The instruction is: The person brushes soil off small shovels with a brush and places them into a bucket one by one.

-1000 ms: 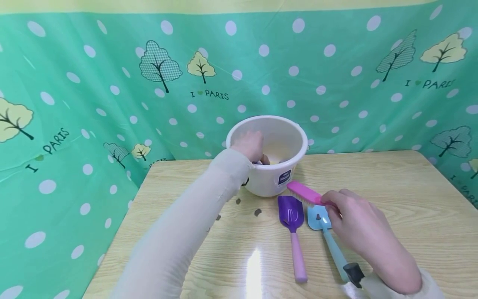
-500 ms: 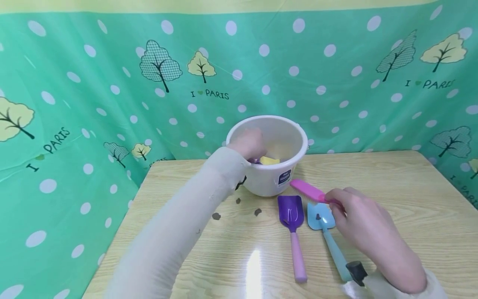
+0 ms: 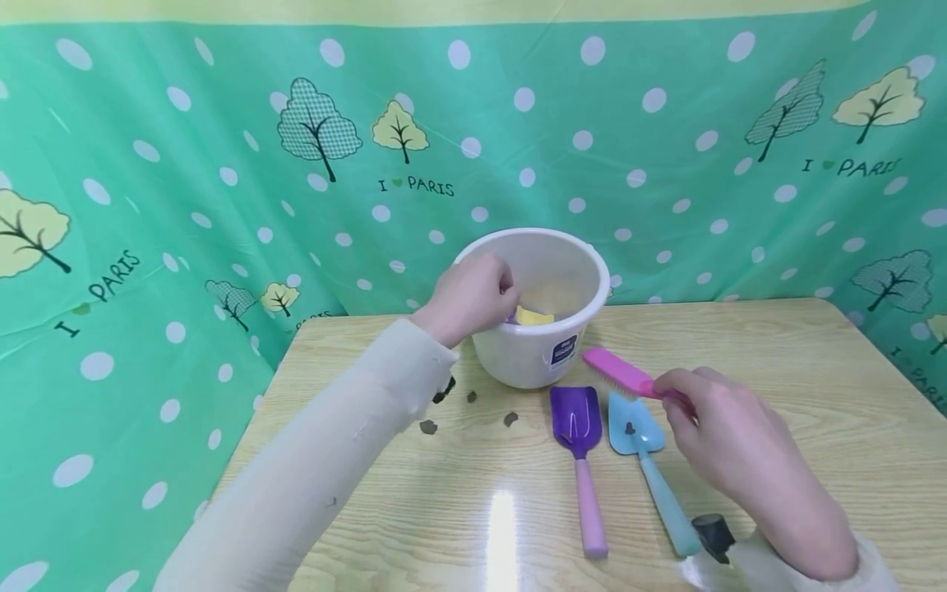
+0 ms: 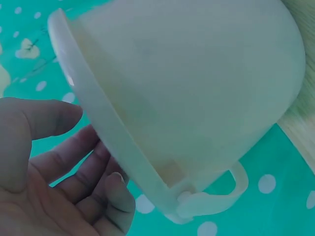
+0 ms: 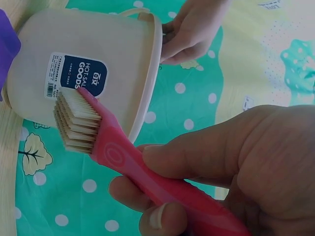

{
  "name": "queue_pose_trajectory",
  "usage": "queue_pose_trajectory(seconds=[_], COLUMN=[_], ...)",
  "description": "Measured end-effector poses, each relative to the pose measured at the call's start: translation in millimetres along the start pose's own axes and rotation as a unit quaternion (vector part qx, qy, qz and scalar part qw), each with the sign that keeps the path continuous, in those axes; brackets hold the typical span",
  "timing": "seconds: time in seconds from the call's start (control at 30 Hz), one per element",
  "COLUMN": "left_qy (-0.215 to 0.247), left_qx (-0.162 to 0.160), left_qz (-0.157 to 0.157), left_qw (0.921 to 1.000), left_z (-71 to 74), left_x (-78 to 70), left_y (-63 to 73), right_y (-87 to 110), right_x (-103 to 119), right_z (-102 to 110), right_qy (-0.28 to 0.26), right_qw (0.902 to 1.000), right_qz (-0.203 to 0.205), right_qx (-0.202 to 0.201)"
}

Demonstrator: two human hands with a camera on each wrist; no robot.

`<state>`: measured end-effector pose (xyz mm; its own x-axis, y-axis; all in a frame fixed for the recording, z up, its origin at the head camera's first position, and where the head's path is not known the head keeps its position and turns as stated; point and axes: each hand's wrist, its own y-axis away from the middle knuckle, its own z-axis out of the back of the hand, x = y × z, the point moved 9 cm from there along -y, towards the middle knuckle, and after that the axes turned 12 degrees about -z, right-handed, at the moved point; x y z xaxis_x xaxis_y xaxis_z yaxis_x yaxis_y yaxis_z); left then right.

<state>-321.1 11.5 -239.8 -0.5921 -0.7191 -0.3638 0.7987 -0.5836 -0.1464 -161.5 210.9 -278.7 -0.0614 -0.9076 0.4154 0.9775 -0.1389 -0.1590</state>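
Observation:
My left hand [image 3: 473, 296] is over the left rim of the white plastic bucket [image 3: 518, 358]. In the left wrist view its fingers [image 4: 74, 152] are loosely bent at the rim with nothing held, some fingertips hidden behind it. A yellow piece [image 3: 534, 317] and a bit of purple show inside the bucket. My right hand [image 3: 728, 432] grips a pink brush [image 3: 617, 372] by its handle, thumb on top, with the pale bristles [image 5: 76, 120] in front of the bucket's label in the right wrist view. Below the brush lie a purple scoop [image 3: 577, 415] and a light blue shovel [image 3: 669, 501].
Small dark brown scraps [image 3: 510, 419] lie on the wooden table [image 3: 414, 510], left of the purple scoop. One more scrap [image 3: 630, 427] is on the blue shovel's blade. A green dotted curtain [image 3: 414, 238] hangs behind and to the left of the table.
My left hand has risen out of the bucket and moved left to its rim, uncovering the yellow piece. My right hand with the brush has shifted slightly right.

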Motion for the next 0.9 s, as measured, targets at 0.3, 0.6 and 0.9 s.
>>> queue_pose_trajectory(seconds=[0.3,0.6,0.9], left_qy=[-0.032,-0.037,-0.019], left_qx=[-0.070,-0.165,-0.179], left_qz=[-0.037,-0.071,-0.102], left_qw=[0.9963,0.9830,0.9783], left_z=[7.9,22.0,3.8], left_x=[-9.6,-24.8,-40.3], left_y=[27.4,54.3,85.7], right_y=[0.0,-0.2,0.9], right_x=[-3,-5,-8], right_z=[1,6,15], right_qy=[-0.001,-0.003,-0.013], right_qw=[0.9999,0.9999,0.9995], right_qz=[-0.010,-0.010,-0.010], right_qx=[0.002,-0.007,-0.027])
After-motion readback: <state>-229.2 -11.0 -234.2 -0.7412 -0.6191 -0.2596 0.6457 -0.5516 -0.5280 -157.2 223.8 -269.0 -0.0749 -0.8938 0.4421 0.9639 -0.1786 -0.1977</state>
